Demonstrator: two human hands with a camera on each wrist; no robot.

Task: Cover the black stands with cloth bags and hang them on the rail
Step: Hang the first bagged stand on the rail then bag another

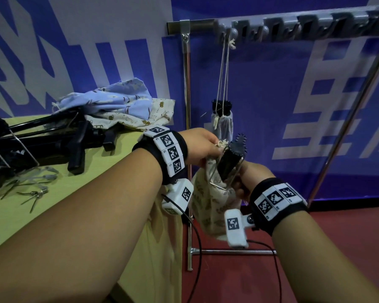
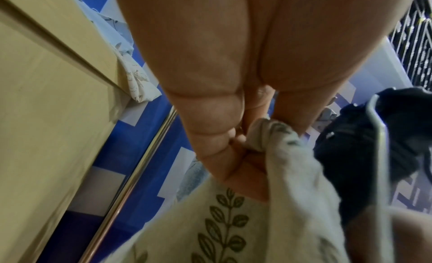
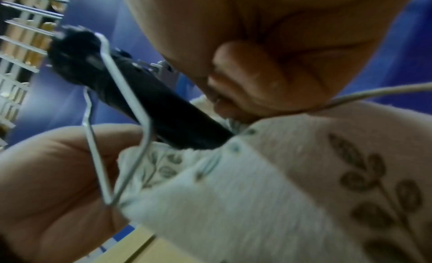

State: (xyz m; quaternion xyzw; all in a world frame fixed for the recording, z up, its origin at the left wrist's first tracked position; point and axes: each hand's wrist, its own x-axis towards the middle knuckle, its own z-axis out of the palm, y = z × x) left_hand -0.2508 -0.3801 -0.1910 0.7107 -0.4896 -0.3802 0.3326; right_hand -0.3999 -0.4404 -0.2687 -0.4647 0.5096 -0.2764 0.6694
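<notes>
A black stand (image 1: 230, 158) with a thin wire frame (image 3: 117, 119) sticks up out of a cream leaf-print cloth bag (image 1: 208, 206), in the air off the table's right end. My left hand (image 1: 206, 147) pinches the bag's gathered rim (image 2: 252, 135) just left of the stand (image 2: 362, 156). Lower down, my right hand (image 1: 243, 184) grips the stand (image 3: 151, 93) at its wire frame, with bag cloth (image 3: 257, 193) against it. The stand's lower part is hidden inside the bag. Above hangs the grey rail (image 1: 293, 25) with its row of hooks.
One bagged stand (image 1: 222, 123) hangs by its cords from the rail's left hook. More black stands (image 1: 42, 141), blue and cream bags (image 1: 118, 101) and metal clips (image 1: 35, 189) lie on the yellow table (image 1: 53, 215). The rack's chrome post (image 1: 186, 84) stands close by.
</notes>
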